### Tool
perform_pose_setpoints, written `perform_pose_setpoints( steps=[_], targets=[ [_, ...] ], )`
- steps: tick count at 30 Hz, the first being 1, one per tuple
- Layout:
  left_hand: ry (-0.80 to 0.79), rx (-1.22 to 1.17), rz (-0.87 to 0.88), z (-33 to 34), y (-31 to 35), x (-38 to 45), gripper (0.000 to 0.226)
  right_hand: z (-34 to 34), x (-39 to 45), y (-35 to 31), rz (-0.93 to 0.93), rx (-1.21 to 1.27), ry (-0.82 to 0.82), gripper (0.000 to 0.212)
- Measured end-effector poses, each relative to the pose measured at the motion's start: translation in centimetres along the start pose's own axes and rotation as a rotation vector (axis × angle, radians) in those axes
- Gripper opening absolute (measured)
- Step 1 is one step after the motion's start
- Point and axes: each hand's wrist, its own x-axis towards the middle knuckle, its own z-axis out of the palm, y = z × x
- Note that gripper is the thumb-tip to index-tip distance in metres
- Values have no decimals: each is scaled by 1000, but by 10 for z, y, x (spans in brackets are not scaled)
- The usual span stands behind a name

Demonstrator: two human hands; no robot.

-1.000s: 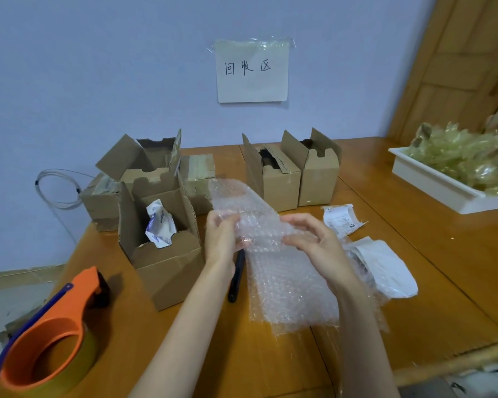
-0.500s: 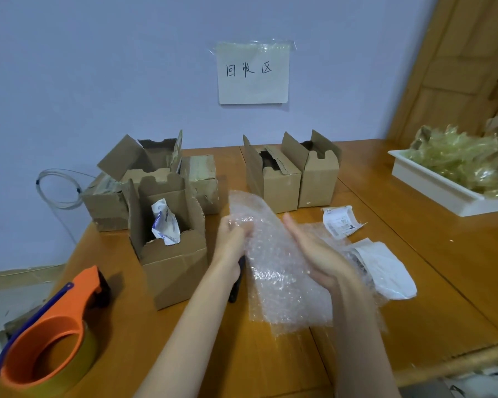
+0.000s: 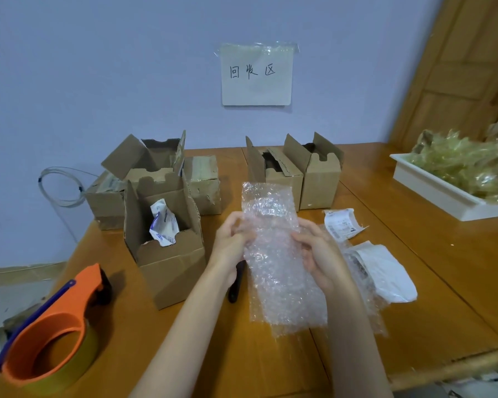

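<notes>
Head view: a sheet of bubble wrap (image 3: 279,271) is held upright above the table (image 3: 414,297), upper end raised and lower end hanging towards the wood, apparently so that it can be folded lengthwise. It is gripped at mid-height from both sides, by the left hand (image 3: 230,245) with fingers curled round its left edge and by the right hand (image 3: 319,254) with fingers bent round its right edge. An open carton (image 3: 167,265) is stood just to the left, presumably within reach for packing, and a tape dispenser (image 3: 49,328) is set at the near left corner.

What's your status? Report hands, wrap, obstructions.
Left hand and right hand grip bubble wrap sheet, held up. Black pen below left hand, white pouch beside right.
</notes>
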Motion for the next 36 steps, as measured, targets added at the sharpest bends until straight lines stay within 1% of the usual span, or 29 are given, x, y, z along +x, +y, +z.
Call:
perform_pose_setpoints(
  steps=[2,5,7,9,10,11,12,13,14,15,16,17,18,19,20,21,22,23,25,27,28,30,31,32,33,34,36],
  targets=[
    [-21,26,18,1,1,-2,16,-1,1,3,23,61,-28,26],
    [2,-76,-28,3,1,-3,33,2,4,3,67,105,4,27],
    [19,-120,-37,2,2,-3,34,3,5,0,82,159,70,26],
    [8,14,-28,2,3,-3,25,3,4,-4,71,174,97,32],
    [2,96,-20,3,4,-4,13,3,3,-5,56,155,81,33],
    [-4,154,-22,4,6,-4,8,2,2,-6,54,92,34,34],
    [-3,186,-15,5,5,-2,19,1,0,-6,75,-36,-35,52],
    [13,185,0,6,5,-1,28,2,-4,-7,116,-204,-112,82],
    [43,192,34,6,6,-1,32,1,-6,-7,148,-319,-157,107],
    [67,201,64,6,7,-2,35,1,-7,-7,161,-353,-168,118],
    [81,212,85,6,7,-2,37,-2,-3,-6,175,-328,-144,113],
    [92,222,98,6,7,-2,39,-3,-1,-5,175,-285,-106,95],
    [92,264,116,6,8,-2,44,-1,-1,-5,157,-270,-65,70],
    [88,332,142,6,8,-3,53,1,-3,-5,127,-285,-31,52],
    [75,427,162,7,8,-4,64,3,-4,-6,99,-323,-1,42],
    [57,529,176,8,9,-6,75,7,-6,-7,71,-349,22,39],
    [44,635,192,9,11,-9,80,10,-7,-9,42,-368,40,38],
    [46,729,224,8,12,-12,78,15,-9,-13,20,-378,45,39],
    [88,842,300,6,14,-16,63,20,-12,-18,1,-381,26,41],
    [144,892,353,3,14,-18,52,24,-16,-23,3,-398,-29,47],
    [160,922,362,2,15,-18,50,25,-19,-26,1,-425,-53,48],
    [144,942,351,1,15,-19,55,28,-25,-30,-46,-506,-43,35],
    [121,931,337,2,16,-22,63,29,-26,-32,-94,-576,7,27],
    [111,910,354,3,19,-26,70,29,-27,-34,-143,-676,80,24],
    [124,868,425,3,24,-33,72,31,-28,-37,-189,-777,156,25],
    [153,787,554,3,30,-40,66,34,-30,-41,-237,-841,228,28],
    [228,557,881,-4,48,-55,41,46,-36,-54,-365,-840,322,30]
  ],
)
